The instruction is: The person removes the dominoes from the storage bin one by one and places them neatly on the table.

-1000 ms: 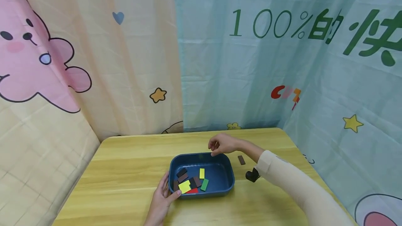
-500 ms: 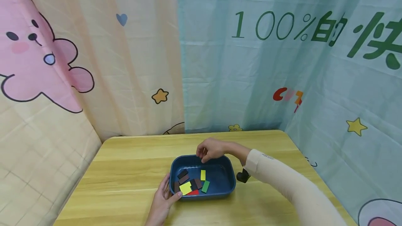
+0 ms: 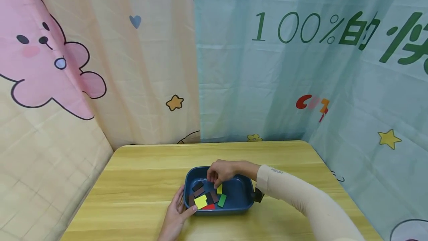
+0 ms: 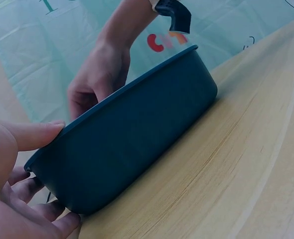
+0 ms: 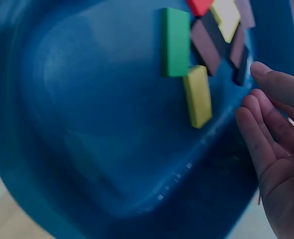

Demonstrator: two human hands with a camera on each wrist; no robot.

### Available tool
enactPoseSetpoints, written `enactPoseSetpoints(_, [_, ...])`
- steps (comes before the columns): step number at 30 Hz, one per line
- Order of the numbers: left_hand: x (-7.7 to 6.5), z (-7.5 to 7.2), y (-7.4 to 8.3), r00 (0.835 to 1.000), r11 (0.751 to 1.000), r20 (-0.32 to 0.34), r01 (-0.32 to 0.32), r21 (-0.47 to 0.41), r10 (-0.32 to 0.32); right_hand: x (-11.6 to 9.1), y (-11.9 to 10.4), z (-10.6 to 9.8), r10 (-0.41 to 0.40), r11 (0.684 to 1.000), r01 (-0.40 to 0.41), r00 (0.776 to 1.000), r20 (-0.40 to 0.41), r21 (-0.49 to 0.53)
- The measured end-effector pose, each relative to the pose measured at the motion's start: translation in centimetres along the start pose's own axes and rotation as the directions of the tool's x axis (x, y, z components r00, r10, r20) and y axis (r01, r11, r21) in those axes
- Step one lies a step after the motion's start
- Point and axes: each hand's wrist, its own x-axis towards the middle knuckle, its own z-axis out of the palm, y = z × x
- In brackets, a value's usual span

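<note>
A dark blue rectangular tub [image 3: 238, 192] with rounded corners stands on the table. My left hand [image 3: 175, 212] grips its near left corner; in the left wrist view the thumb [image 4: 42, 135] presses on the rim and the fingers curl under the outside wall. Over the tub's back left part hangs my right hand [image 3: 223, 170], fingers loosely bent, nothing seen between them in the right wrist view. Near its fingertips lies a small yellow block [image 5: 199, 97]. Beside that are a green block [image 5: 176, 44], a red one [image 5: 199, 6] and several brown and black blocks [image 5: 206, 47].
The wooden table [image 3: 143, 189] reaches back to hanging printed curtains [image 3: 153, 66]. A black device [image 4: 176, 15] sits at my right wrist. The right sleeve [image 3: 301, 192] covers part of the tabletop to the right of the tub.
My right hand has moved left and down from the tub's back rim into the space over its blocks. The brown block on the table is now hidden behind the sleeve. Left hand keeps its grip.
</note>
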Motion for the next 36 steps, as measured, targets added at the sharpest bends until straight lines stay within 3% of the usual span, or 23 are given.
enactPoseSetpoints(9, [0.1,-0.1,-0.1,1.0,1.0,0.009,-0.005,-0.026,0.005,1.2,0.5,1.8,0.009,0.998,-0.007,1.0,0.028,-0.067])
enactPoseSetpoints(17, [0.0,0.2,-0.1,1.0,0.999,0.014,0.006,-0.039,-0.006,1.9,0.1,2.3,0.004,0.971,0.017,0.996,0.089,-0.239])
enactPoseSetpoints(26, [0.1,0.2,0.1,1.0,0.999,0.002,0.013,-0.031,-0.013,2.5,0.0,2.0,0.03,0.979,-0.006,0.993,0.112,-0.206])
enactPoseSetpoints(36, [0.1,0.1,0.0,1.0,0.998,0.022,-0.005,-0.065,0.006,2.2,0.0,1.7,0.014,0.989,-0.003,0.997,0.07,-0.149])
